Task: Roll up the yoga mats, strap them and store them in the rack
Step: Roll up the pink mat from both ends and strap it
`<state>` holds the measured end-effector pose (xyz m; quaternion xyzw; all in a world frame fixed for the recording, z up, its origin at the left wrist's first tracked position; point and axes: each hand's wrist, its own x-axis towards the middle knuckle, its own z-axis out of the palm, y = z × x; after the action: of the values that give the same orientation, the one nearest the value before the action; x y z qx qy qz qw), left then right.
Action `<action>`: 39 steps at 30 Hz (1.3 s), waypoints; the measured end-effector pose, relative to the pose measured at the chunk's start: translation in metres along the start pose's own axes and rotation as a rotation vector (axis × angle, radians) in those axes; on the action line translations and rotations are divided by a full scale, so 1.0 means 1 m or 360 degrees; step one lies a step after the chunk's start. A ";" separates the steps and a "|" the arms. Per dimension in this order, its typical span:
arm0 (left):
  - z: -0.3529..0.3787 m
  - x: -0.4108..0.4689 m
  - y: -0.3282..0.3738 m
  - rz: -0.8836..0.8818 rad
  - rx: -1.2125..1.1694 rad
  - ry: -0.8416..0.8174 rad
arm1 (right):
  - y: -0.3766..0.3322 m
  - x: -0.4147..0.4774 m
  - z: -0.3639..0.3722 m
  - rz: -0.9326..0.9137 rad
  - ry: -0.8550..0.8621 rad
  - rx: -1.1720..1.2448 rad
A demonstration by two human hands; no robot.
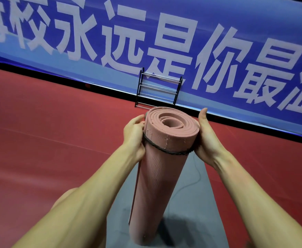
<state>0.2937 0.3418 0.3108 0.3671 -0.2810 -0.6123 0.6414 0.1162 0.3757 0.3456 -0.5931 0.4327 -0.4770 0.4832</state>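
Observation:
A pink yoga mat stands rolled up on end in front of me, its spiral top facing the camera. A thin black strap circles the roll near its top. My left hand presses the roll's left side at the strap, fingers curled on the mat's edge. My right hand clasps the right side, thumb up, fingers on the strap. The roll's foot rests on a grey mat lying flat on the floor. A black metal rack with silver bars stands empty against the wall behind.
Red sports floor spreads all around. A blue banner with large white characters covers the wall behind the rack. A thin dark cord trails across the grey mat to the right of the roll.

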 end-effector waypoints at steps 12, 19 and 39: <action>0.014 0.006 -0.025 0.0311 0.0405 0.0084 | 0.048 -0.026 -0.018 -0.0228 0.0102 -0.0379; 0.014 -0.011 -0.036 0.0226 0.0807 -0.0066 | 0.061 -0.040 -0.043 -0.0036 -0.0072 -0.0568; -0.006 -0.004 -0.024 0.0486 0.0771 -0.0737 | 0.077 -0.034 -0.017 -0.0030 -0.0018 -0.0607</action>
<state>0.2841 0.3469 0.2878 0.3138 -0.6071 -0.4921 0.5393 0.0901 0.3941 0.2663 -0.6805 0.5069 -0.3876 0.3602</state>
